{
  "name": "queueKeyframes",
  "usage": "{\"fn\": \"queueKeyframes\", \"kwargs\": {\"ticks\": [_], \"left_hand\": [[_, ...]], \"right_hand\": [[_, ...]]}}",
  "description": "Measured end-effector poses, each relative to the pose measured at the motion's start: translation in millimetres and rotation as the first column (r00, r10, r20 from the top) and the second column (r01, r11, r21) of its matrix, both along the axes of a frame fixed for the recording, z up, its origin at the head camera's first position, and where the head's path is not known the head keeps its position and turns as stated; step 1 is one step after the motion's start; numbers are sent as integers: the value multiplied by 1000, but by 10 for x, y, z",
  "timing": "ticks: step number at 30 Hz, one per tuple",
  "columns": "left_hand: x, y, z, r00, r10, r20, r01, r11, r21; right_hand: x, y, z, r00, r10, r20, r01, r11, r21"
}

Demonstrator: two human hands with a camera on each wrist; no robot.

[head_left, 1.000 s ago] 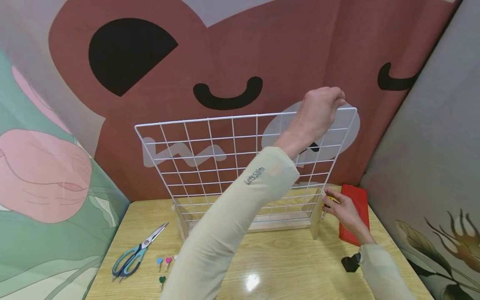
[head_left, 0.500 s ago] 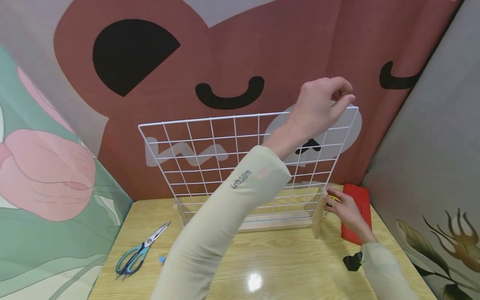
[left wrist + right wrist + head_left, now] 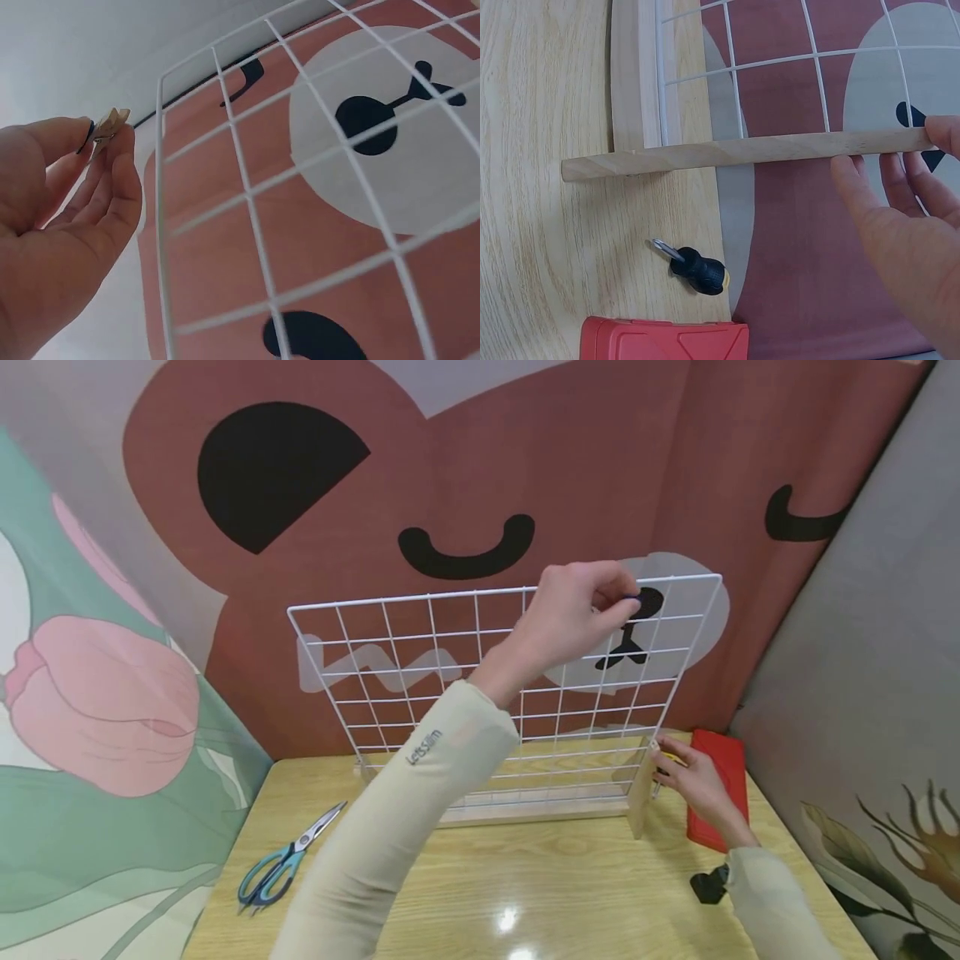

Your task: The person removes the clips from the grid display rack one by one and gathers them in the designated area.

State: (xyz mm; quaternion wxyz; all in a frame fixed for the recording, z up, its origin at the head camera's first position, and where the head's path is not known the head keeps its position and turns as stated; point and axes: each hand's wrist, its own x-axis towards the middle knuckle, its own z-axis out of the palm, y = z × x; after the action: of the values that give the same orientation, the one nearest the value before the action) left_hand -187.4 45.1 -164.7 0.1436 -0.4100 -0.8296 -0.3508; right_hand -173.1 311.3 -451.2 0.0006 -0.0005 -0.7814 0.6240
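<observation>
My left hand (image 3: 573,618) is raised in front of the top bar of a white wire grid (image 3: 501,670), right of its middle. Between thumb and fingers it pinches a small wooden clothespin (image 3: 111,127); in the head view only a bit of blue shows at the fingertips. The grid stands upright in a wooden stand (image 3: 536,812). Lower right, my right hand (image 3: 699,787) grips the top of the stand's right side post (image 3: 705,154), thumb on one face and fingers on the other.
Scissors (image 3: 288,862) with teal handles lie at the table's left. A stubby screwdriver (image 3: 699,271) stands or lies behind the right post, beside a red case (image 3: 720,781). A black object (image 3: 708,885) is near my right sleeve. A patterned curtain (image 3: 480,485) hangs behind.
My left hand lifted off the grid's top right corner, then moved left and down with the clothespin. Small heart clips on the table went behind my left sleeve. My right hand kept its grip.
</observation>
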Motion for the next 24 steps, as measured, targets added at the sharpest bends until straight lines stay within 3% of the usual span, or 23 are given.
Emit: {"fn": "queueKeyframes", "kwargs": {"ticks": [4,13,17,24], "left_hand": [[-8,-180,-146,1000,-13,18,12,999,46],[-38,-521,-537,987,-8,160,-12,992,125],[-42,-640,-782,973,-24,230,-8,991,136],[-17,-889,-1201,937,-3,350,-67,980,187]], "right_hand": [[-5,-1,-3,1000,2,-2,-2,1000,-2],[-30,82,13,1000,-3,2,3,1000,23],[-27,91,-11,1000,1,13,-1,1000,20],[-34,81,-39,1000,4,2,-4,1000,1]]}}
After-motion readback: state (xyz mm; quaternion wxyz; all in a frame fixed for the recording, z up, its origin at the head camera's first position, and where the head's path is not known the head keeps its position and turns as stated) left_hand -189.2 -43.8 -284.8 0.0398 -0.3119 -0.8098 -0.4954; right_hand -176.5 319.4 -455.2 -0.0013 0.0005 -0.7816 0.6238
